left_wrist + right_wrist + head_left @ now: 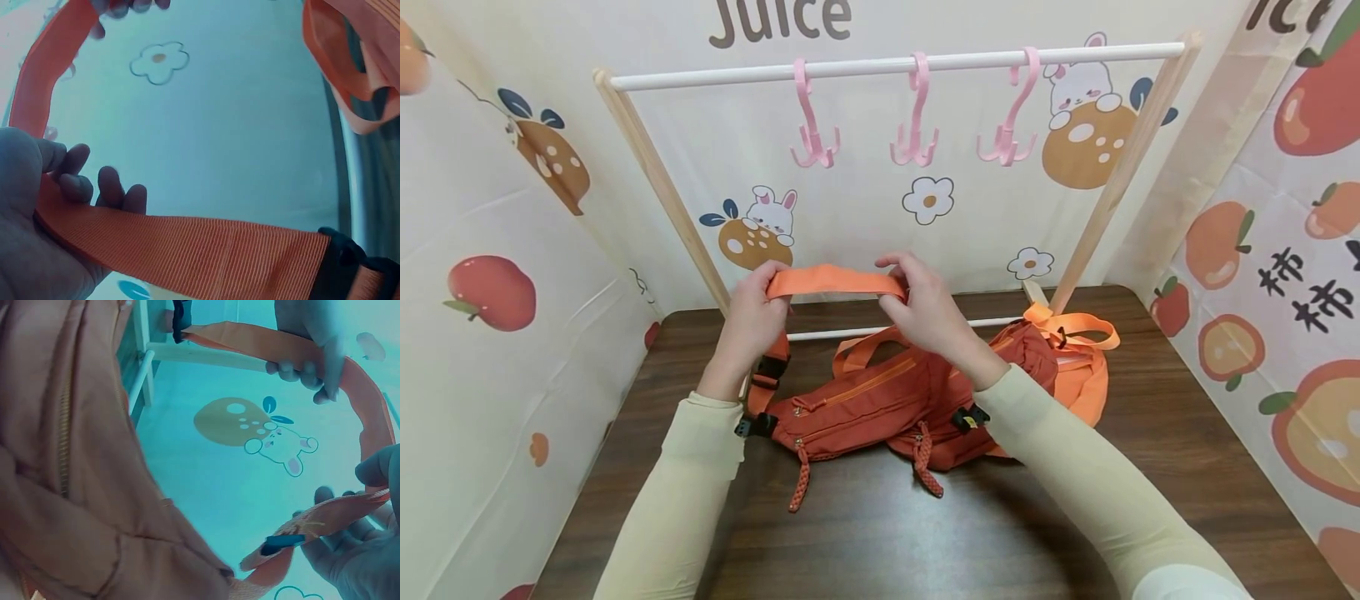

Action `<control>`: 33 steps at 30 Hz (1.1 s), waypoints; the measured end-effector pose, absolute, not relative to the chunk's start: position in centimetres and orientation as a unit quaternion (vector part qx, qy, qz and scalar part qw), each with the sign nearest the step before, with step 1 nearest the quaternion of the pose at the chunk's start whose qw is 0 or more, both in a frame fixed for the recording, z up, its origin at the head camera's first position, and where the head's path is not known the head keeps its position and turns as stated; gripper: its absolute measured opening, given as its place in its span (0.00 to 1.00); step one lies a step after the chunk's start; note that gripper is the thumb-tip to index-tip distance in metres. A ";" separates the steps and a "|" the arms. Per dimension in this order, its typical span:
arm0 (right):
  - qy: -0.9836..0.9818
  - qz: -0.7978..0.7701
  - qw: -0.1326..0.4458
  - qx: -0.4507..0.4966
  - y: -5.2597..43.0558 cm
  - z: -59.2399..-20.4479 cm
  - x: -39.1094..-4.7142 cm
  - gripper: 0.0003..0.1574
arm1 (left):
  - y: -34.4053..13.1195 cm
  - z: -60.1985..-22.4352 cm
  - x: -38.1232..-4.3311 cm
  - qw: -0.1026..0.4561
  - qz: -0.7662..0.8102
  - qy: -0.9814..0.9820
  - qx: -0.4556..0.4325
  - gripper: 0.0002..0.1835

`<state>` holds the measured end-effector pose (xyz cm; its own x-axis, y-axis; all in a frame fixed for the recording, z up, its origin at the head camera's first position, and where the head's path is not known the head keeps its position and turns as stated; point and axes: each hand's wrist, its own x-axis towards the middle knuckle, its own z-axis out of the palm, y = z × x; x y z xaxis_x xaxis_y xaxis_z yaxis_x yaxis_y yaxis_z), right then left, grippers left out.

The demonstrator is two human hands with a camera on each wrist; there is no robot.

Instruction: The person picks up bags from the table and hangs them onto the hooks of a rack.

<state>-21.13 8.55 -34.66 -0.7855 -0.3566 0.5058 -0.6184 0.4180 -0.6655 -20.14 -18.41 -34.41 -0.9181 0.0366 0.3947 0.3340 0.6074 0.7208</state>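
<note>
A wide orange strap (pixel 835 280) stretches between both hands, lifted above a rust-red waist bag (pixel 857 408). My left hand (pixel 752 312) grips its left part; in the left wrist view the fingers (pixel 75 187) curl around the webbing. Its right part lies in my right hand (pixel 928 304), thumb and fingers bent about it, as the right wrist view shows with that hand (pixel 356 556). Below the left hand, a black buckle (pixel 772 367) hangs on the strap. The bag rests on the table, braided zipper pulls (pixel 801 479) dangling in front; my right forearm hides part of it.
Another rust-and-orange bag part (pixel 1082 379) with a looped strap lies at the right; whether it is separate I cannot tell. Behind stands a wood-and-white rack (pixel 700 77) bearing three pink hooks (pixel 916 117). Fruit-printed cloth walls (pixel 490 358) enclose the brown table (pixel 850 550).
</note>
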 end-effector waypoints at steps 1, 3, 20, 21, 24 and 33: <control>-0.824 0.458 0.144 0.300 8.5 -34.5 -21.1 0.26 | -18.3 -34.1 -20.0 0.177 -0.431 -0.878 -0.105 0.10; -0.816 0.467 0.140 0.311 8.4 -34.1 -21.2 0.26 | -18.1 -33.6 -19.9 0.186 -0.429 -0.878 -0.105 0.10; -0.791 0.448 0.148 0.390 5.8 -30.6 -21.1 0.26 | -15.8 -29.5 -18.5 0.215 -0.388 -0.889 -0.112 0.09; -0.789 0.446 0.153 0.395 5.7 -30.4 -21.1 0.27 | -15.7 -29.2 -18.4 0.214 -0.386 -0.890 -0.113 0.10; -0.783 0.436 0.165 0.412 5.6 -30.1 -21.2 0.27 | -15.6 -28.7 -18.2 0.208 -0.377 -0.895 -0.112 0.11; -0.775 0.390 0.220 0.446 6.7 -28.4 -21.3 0.22 | -16.2 -27.3 -17.3 0.178 -0.362 -0.907 -0.119 0.12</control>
